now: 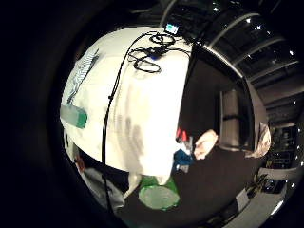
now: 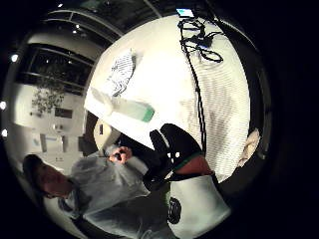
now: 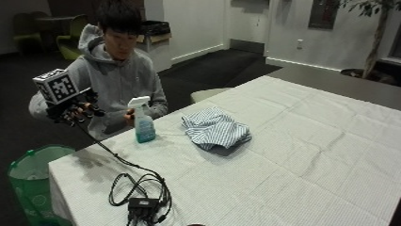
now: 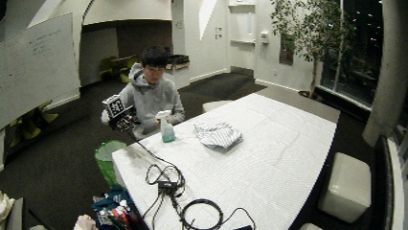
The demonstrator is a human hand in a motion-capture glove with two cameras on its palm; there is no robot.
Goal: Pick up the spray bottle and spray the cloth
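- The gloved right hand [image 3: 80, 112] is raised in the air beyond the table's near-left corner, beside the person's chest, touching nothing.
- Its fingers [image 3: 88, 111] hang loosely curled with nothing in them; the thumb-side palm view shows the black glove [image 2: 174, 144] over the table's edge, apart from every object.
- The spray bottle [image 3: 143, 120] stands upright on the white table [image 3: 294, 155], close to the edge in front of the person, its white trigger head on top and blue-green liquid in the body.
- The person's bare left hand [image 3: 129, 115] is right behind the bottle's neck; whether it touches the bottle I cannot tell.
- The striped cloth [image 3: 215, 128] lies crumpled just beside the bottle, farther in from the edge, not touching it.
- Between the gloved hand and the bottle there is only open air and a bare strip of tablecloth along the edge.
- A black cable [image 3: 106, 149] runs from the glove across the table's corner to a coiled bundle [image 3: 143, 195] near the front edge, well apart from bottle and cloth.
- A green bin [image 3: 31, 181] stands on the floor below the raised hand, beside the table's corner.
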